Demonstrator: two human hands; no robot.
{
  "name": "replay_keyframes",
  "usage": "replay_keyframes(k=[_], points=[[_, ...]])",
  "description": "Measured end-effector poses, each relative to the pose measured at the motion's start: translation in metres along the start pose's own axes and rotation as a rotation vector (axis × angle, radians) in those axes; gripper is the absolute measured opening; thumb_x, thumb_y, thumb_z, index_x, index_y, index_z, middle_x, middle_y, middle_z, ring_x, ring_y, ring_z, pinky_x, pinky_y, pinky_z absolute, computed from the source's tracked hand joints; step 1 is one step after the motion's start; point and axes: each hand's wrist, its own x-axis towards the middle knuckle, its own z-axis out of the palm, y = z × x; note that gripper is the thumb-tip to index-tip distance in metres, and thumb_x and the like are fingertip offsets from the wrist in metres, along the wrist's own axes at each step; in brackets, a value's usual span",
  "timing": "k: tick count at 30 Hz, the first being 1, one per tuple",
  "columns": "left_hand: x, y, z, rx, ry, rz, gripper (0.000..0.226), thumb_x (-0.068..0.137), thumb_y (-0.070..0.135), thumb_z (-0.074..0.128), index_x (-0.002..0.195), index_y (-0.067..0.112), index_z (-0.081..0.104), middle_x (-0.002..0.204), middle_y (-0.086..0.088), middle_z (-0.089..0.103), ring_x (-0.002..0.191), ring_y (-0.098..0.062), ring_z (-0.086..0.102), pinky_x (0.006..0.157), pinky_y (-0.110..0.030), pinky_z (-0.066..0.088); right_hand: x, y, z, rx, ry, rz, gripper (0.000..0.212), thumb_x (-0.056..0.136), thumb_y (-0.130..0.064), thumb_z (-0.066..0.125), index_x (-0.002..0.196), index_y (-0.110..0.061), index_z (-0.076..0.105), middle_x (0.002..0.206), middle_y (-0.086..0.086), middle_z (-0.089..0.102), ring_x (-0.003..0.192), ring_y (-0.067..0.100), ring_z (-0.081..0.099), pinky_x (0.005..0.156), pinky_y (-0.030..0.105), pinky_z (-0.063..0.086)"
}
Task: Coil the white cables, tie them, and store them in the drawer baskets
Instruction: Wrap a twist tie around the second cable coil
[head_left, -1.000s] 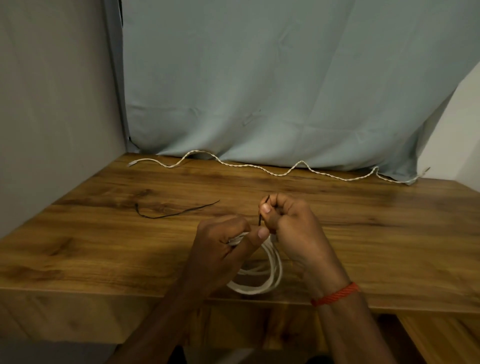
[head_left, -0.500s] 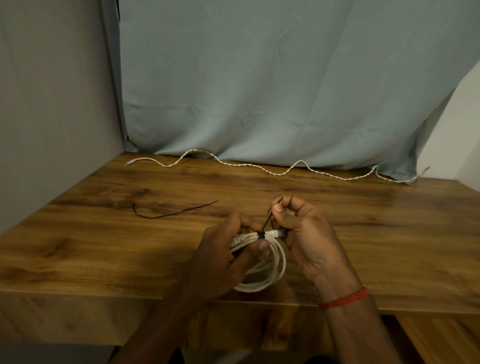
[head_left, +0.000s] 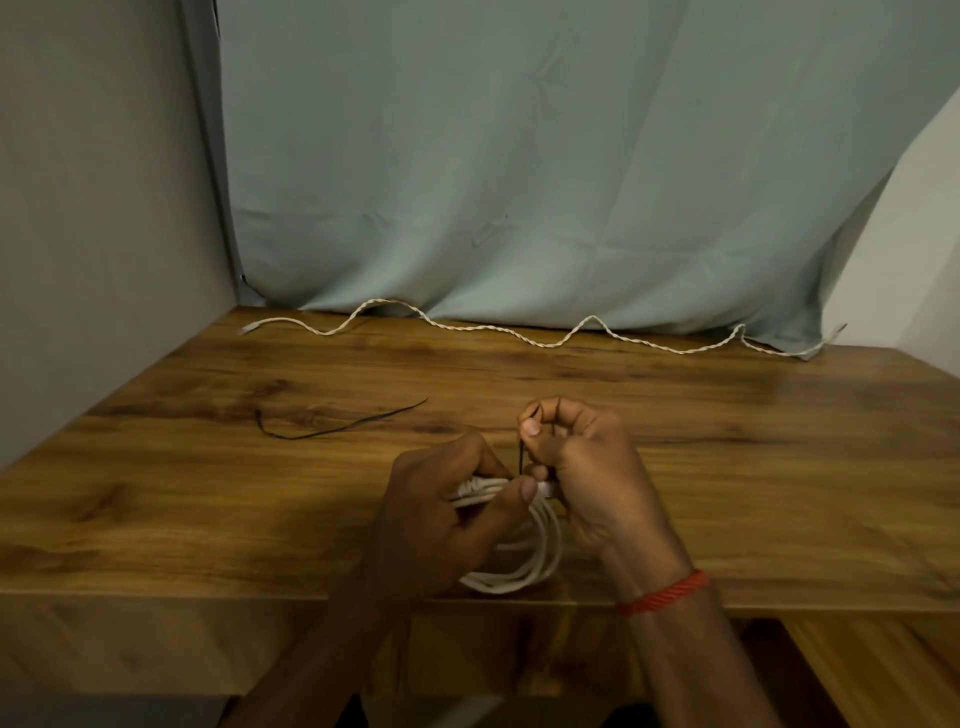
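Note:
A coiled white cable hangs just above the wooden table's front edge. My left hand grips the top of the coil, thumb pressed across the strands. My right hand pinches a thin black tie that rises from the coil's top, its end held between thumb and forefinger. A second white braided cable lies stretched out in waves along the back of the table, under the curtain. No drawer or basket is in view.
A loose black tie lies on the table left of my hands. A grey wall stands at the left, a pale blue curtain behind. A lower wooden surface shows at the bottom right.
My right hand drew the black tie up and out from the coil, then came back closer to it. My left hand kept its grip on the coil.

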Motion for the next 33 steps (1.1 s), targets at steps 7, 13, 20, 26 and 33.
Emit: replay_keyframes(k=[7, 13, 20, 26, 33], points=[[0.0, 0.006, 0.001, -0.181, 0.101, -0.057, 0.03, 0.086, 0.02, 0.075, 0.109, 0.003, 0.069, 0.063, 0.022, 0.058, 0.053, 0.003, 0.057, 0.056, -0.012, 0.043, -0.004, 0.0, -0.006, 0.125, -0.2, 0.163, 0.022, 0.077, 0.009, 0.071, 0.096, -0.003, 0.069, 0.083, 0.021, 0.07, 0.067, 0.027, 0.065, 0.06, 0.031, 0.056], [0.002, 0.001, 0.001, -0.049, 0.049, 0.006, 0.018, 0.092, 0.025, 0.068, 0.085, 0.011, 0.077, 0.078, 0.006, 0.074, 0.071, -0.006, 0.069, 0.062, -0.025, 0.05, -0.009, 0.0, -0.016, 0.049, -0.246, 0.174, 0.022, 0.084, 0.003, 0.066, 0.096, -0.013, 0.075, 0.088, 0.02, 0.075, 0.071, 0.026, 0.07, 0.069, 0.035, 0.058], [0.0, -0.003, 0.007, -0.028, 0.108, -0.101, 0.034, 0.092, 0.031, 0.065, 0.067, 0.009, 0.066, 0.059, 0.012, 0.059, 0.053, -0.003, 0.056, 0.056, -0.018, 0.039, -0.02, -0.008, -0.032, -0.37, -0.342, -0.07, 0.057, 0.093, -0.056, 0.058, 0.089, -0.001, 0.074, 0.092, 0.018, 0.076, 0.091, 0.034, 0.073, 0.093, 0.055, 0.054], [0.001, -0.001, 0.014, -0.186, 0.086, -0.28, 0.029, 0.093, 0.04, 0.06, 0.073, 0.022, 0.069, 0.066, 0.003, 0.068, 0.061, -0.014, 0.064, 0.058, -0.031, 0.049, -0.028, -0.015, -0.03, -0.394, -0.391, -0.19, 0.046, 0.094, -0.041, 0.049, 0.136, -0.026, 0.057, 0.124, -0.018, 0.067, 0.114, -0.004, 0.062, 0.097, 0.019, 0.05], [0.0, 0.001, 0.02, -0.105, 0.092, -0.351, 0.049, 0.097, 0.051, 0.047, 0.069, 0.015, 0.066, 0.059, 0.002, 0.061, 0.057, -0.011, 0.06, 0.055, -0.033, 0.046, -0.03, -0.012, -0.031, -0.475, -0.432, -0.261, 0.036, 0.093, -0.016, 0.068, 0.127, -0.029, 0.064, 0.097, 0.001, 0.077, 0.087, 0.019, 0.074, 0.082, 0.049, 0.06]])
